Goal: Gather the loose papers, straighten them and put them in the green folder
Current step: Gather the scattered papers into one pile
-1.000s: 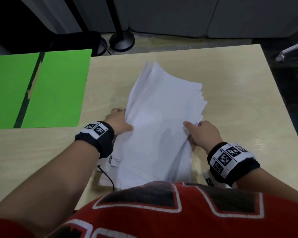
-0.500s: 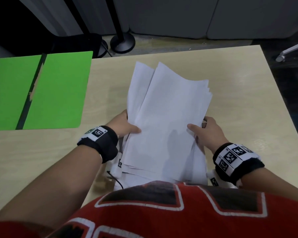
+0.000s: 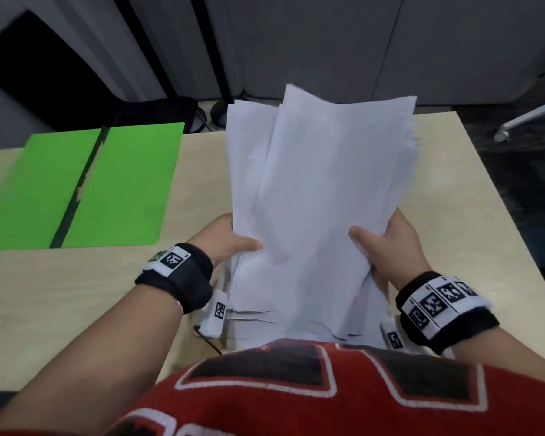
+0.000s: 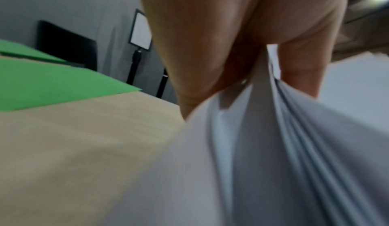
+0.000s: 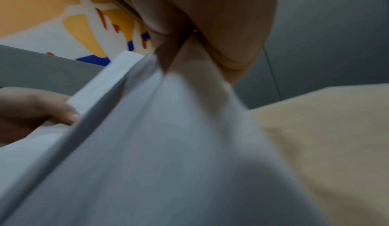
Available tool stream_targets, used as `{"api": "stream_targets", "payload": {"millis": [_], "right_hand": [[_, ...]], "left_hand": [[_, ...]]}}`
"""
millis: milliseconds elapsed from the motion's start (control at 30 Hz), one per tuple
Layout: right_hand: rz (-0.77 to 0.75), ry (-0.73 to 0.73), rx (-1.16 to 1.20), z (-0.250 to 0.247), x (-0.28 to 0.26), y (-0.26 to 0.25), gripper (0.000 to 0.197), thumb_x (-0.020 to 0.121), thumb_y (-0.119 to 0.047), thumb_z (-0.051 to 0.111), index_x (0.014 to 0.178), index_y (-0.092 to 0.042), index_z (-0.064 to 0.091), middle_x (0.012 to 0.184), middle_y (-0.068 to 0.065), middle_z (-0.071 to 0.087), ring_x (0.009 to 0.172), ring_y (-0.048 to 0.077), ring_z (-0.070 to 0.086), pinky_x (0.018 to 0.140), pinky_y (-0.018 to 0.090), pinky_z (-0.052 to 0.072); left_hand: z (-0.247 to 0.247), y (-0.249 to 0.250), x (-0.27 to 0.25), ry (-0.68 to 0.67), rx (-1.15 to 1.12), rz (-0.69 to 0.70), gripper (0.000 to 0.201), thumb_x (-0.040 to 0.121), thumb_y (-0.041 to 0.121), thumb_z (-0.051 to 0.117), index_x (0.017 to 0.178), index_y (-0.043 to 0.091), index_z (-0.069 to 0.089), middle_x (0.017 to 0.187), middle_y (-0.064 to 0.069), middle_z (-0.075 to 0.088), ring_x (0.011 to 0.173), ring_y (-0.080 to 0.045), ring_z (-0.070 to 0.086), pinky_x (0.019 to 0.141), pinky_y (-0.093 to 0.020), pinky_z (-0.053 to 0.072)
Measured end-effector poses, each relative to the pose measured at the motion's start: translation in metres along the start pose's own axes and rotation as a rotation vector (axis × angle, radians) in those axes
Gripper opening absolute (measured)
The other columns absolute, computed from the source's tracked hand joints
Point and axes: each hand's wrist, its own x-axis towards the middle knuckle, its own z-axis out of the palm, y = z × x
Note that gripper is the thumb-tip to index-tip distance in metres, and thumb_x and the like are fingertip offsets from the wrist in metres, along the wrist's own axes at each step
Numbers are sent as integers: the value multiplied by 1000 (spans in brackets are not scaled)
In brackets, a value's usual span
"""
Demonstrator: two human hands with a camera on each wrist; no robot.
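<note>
Pale wooden table stands before grey wall panels. Both hands hold the stack of white papers raised above the table, its sheets uneven at the top: the left hand grips its left edge, the right hand its right edge. At the left the green folder lies open on the table.

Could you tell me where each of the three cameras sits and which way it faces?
Head: worn on the head, looking down at the table, green folder and stack of papers; both forearms, left hand, right hand and red shirt show.
Left wrist: along the left hand, whose fingers and thumb pinch the papers' edge; folder behind.
Right wrist: along the right hand, gripping the papers; the left thumb shows.
All three views share the papers and the table.
</note>
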Motion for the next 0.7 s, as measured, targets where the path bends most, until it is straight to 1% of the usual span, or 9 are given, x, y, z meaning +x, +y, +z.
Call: {"api": "stream_targets", "payload": {"millis": [67,167,233,300,400,467,567,633,700], "right_hand": [[-118,14,-99,5,-9,-11,30,85,-6,63,110,-21,54,85,-20,58,76,-8,62,54,-3,40],[-304,95,-226,6,-22,-26,27,89,-12,61,115,-17,56,83,-11,60,69,4,57,56,5,39],[-462,214,-215,5,-30,-36,23,89,-13,61,111,-19,58,86,-9,60,75,15,59,64,16,41],[-629,311,-137,3,-38,-46,19,87,-12,62,104,-19,57,86,-12,57,79,18,60,65,16,42],[-762,410,-210,-1,-46,-57,33,88,-19,59,106,8,57,86,-3,52,81,22,53,62,13,33],[-753,344,-217,-4,-46,-60,52,87,-32,56,113,12,55,95,-2,55,83,18,57,68,14,38],[-639,189,-177,-5,-45,-58,68,79,-47,62,129,-3,48,119,-12,60,104,-2,57,87,20,47],[-621,150,-164,-5,-46,-54,69,77,-37,70,133,-12,37,115,-38,49,100,-21,49,83,6,42],[-579,109,-167,-5,-45,-51,67,78,-26,72,132,-15,34,104,-36,49,90,-20,51,73,-2,38]], "left_hand": [[8,8,-6,80,91,64,38,73,-4,72,107,11,66,106,-8,72,102,-26,68,91,-35,52],[17,18,-21,235,97,184,31,73,5,75,96,24,66,101,-2,73,96,-20,69,89,-35,53],[22,27,-33,339,43,275,28,76,8,75,98,23,67,101,-3,73,95,-19,69,88,-35,54],[26,39,-46,448,7,399,24,79,8,72,101,18,68,97,-3,73,90,-13,69,83,-26,54],[26,53,-63,582,17,568,16,79,12,71,88,25,69,83,12,71,77,12,64,71,-8,48],[24,57,-70,602,81,635,17,77,18,71,90,27,67,86,15,71,83,13,63,76,-12,48],[17,50,-69,563,152,656,48,67,40,71,109,18,63,108,3,70,103,-5,64,88,-19,48],[12,45,-68,521,123,648,66,63,44,71,119,10,58,113,3,69,106,-3,63,89,-16,48],[12,45,-67,497,107,643,62,64,40,74,117,13,59,111,5,69,103,-2,64,88,-17,49]]}}
